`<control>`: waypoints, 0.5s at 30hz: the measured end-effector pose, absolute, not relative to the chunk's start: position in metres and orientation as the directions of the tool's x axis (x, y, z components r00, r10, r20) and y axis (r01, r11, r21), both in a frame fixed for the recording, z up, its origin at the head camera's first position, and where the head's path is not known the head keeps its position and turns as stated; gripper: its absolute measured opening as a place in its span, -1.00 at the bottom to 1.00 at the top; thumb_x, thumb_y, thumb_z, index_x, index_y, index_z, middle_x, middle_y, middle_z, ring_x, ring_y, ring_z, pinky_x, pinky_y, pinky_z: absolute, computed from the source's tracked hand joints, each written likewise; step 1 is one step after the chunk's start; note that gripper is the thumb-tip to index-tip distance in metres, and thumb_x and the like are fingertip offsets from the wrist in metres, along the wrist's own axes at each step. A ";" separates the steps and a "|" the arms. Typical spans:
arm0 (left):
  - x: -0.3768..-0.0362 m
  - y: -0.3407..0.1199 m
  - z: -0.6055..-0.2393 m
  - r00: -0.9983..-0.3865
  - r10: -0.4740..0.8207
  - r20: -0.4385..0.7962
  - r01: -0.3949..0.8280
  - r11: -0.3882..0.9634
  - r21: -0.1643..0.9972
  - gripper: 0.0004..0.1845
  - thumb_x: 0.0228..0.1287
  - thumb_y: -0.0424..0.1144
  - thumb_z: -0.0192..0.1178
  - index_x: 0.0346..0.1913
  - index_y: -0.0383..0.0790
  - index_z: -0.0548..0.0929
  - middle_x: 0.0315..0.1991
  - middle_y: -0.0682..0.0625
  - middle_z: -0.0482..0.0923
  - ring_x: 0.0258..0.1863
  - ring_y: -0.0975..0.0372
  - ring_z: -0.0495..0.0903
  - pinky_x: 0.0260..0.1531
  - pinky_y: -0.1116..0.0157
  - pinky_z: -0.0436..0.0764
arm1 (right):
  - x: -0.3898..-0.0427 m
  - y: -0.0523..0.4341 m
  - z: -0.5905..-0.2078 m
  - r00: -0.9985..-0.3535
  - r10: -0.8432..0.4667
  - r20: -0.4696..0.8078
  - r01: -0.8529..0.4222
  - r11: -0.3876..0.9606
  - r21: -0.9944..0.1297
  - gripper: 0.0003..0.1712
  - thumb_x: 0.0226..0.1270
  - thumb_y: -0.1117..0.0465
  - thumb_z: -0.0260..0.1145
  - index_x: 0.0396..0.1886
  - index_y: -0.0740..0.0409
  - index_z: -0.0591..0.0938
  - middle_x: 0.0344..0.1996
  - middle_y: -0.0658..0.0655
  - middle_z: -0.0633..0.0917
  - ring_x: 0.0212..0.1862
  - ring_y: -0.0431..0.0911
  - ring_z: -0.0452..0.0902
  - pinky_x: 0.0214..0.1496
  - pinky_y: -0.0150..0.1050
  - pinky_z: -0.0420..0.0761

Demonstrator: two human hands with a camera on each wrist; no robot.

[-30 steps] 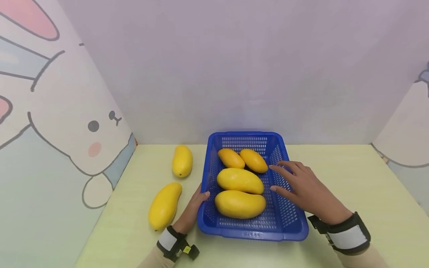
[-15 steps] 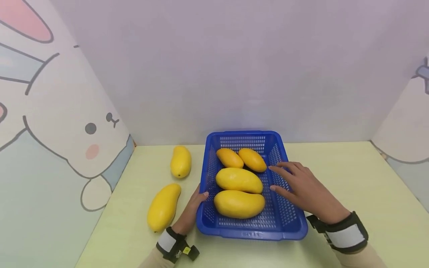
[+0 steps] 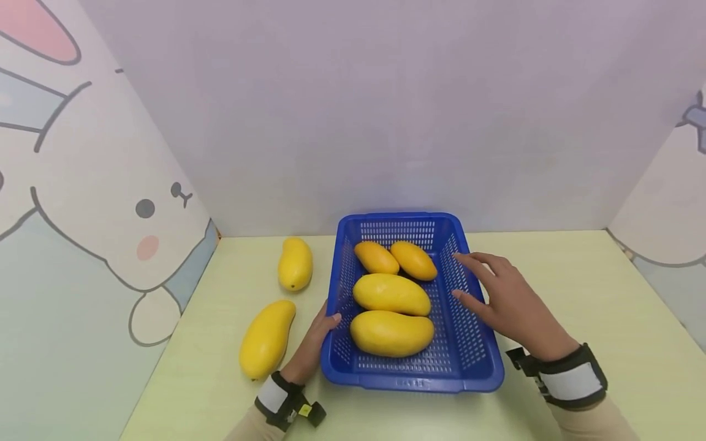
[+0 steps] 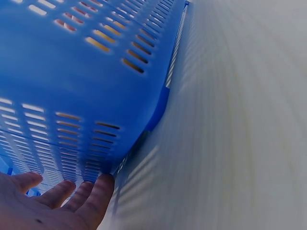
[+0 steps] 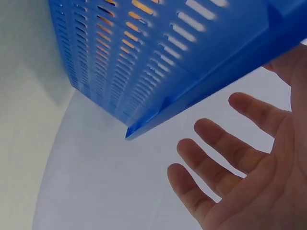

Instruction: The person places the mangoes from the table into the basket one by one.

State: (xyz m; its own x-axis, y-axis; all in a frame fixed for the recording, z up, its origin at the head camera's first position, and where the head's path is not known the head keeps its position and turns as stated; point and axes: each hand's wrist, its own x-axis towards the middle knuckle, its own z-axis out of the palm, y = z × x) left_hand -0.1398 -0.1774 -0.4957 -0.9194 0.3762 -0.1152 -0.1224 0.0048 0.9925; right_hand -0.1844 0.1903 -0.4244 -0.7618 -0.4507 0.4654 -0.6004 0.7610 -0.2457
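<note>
A blue plastic basket (image 3: 425, 384) stands on the table, holding several yellow and orange mangoes. Two long yellow mangoes lie at its front, the nearest mango (image 3: 392, 334) below the other mango (image 3: 391, 294). Behind them are two smaller orange mangoes, the left one (image 3: 377, 257) and the right one (image 3: 413, 260). My left hand (image 3: 315, 340) holds the basket's left side: the thumb lies over the rim, and the fingertips (image 4: 98, 191) touch the perforated outer wall. Spread and holding nothing, my right hand (image 3: 513, 303) hovers over the right rim; its fingers (image 5: 225, 143) are apart from the basket.
Left of the basket, two more yellow mangoes lie on the pale green table (image 3: 573, 288): a smaller mango (image 3: 295, 264) at the back and a larger mango (image 3: 267, 340) beside my left wrist. A plain wall (image 3: 397, 122) rises behind, and a rabbit-printed panel (image 3: 110, 233) stands on the left.
My right hand has drawn back from inside the basket toward the right rim and risen slightly. My left hand keeps its place on the basket; the mangoes have not moved.
</note>
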 end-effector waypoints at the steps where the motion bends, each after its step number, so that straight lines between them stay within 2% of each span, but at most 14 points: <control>1: -0.140 -0.177 -0.496 -0.919 0.377 -0.112 -0.119 0.007 0.993 -0.25 0.55 0.06 -0.22 0.66 0.07 -0.24 0.64 -0.11 -0.18 0.52 -0.10 0.09 0.39 -0.19 0.20 | -0.185 0.192 -0.425 -0.771 -0.435 0.465 -0.589 0.766 -0.260 -0.16 0.19 0.10 0.53 0.45 0.11 0.43 0.21 0.35 0.53 0.20 0.30 0.43 0.16 0.33 0.46; 4: -0.141 -0.177 -0.496 -0.920 0.376 -0.112 -0.117 0.010 0.993 -0.25 0.55 0.06 -0.22 0.65 0.08 -0.23 0.64 -0.09 -0.17 0.52 -0.09 0.09 0.40 -0.19 0.19 | -0.188 0.195 -0.428 -0.801 -0.392 0.452 -0.551 0.778 -0.303 -0.15 0.20 0.11 0.53 0.46 0.14 0.40 0.23 0.39 0.49 0.22 0.33 0.40 0.15 0.37 0.46; 11: -0.141 -0.177 -0.497 -0.921 0.377 -0.103 -0.115 -0.009 0.993 -0.29 0.57 0.03 -0.25 0.65 0.14 -0.23 0.64 -0.05 -0.17 0.53 -0.05 0.08 0.41 -0.16 0.18 | -0.197 0.198 -0.438 -0.902 -0.291 0.320 -0.420 0.764 -0.490 -0.15 0.42 0.00 0.35 0.55 0.19 0.24 0.34 0.45 0.37 0.30 0.37 0.31 0.16 0.46 0.41; 15: -0.141 -0.178 -0.498 -0.920 0.377 -0.111 -0.124 -0.011 0.992 -0.29 0.57 0.05 -0.25 0.65 0.17 -0.23 0.64 -0.05 -0.15 0.50 -0.08 0.13 0.38 -0.15 0.24 | -0.202 0.199 -0.445 -0.926 -0.245 0.287 -0.371 0.736 -0.567 -0.12 0.46 -0.02 0.30 0.58 0.23 0.16 0.35 0.48 0.36 0.30 0.37 0.33 0.17 0.43 0.42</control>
State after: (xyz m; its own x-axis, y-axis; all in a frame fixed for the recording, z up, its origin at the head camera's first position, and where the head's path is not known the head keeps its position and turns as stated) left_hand -0.1405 -0.1777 -0.4976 -0.9197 0.3768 -0.1105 -0.1238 -0.0110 0.9923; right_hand -0.2020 0.1992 -0.4448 -0.9259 -0.2452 0.2874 -0.3708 0.7356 -0.5669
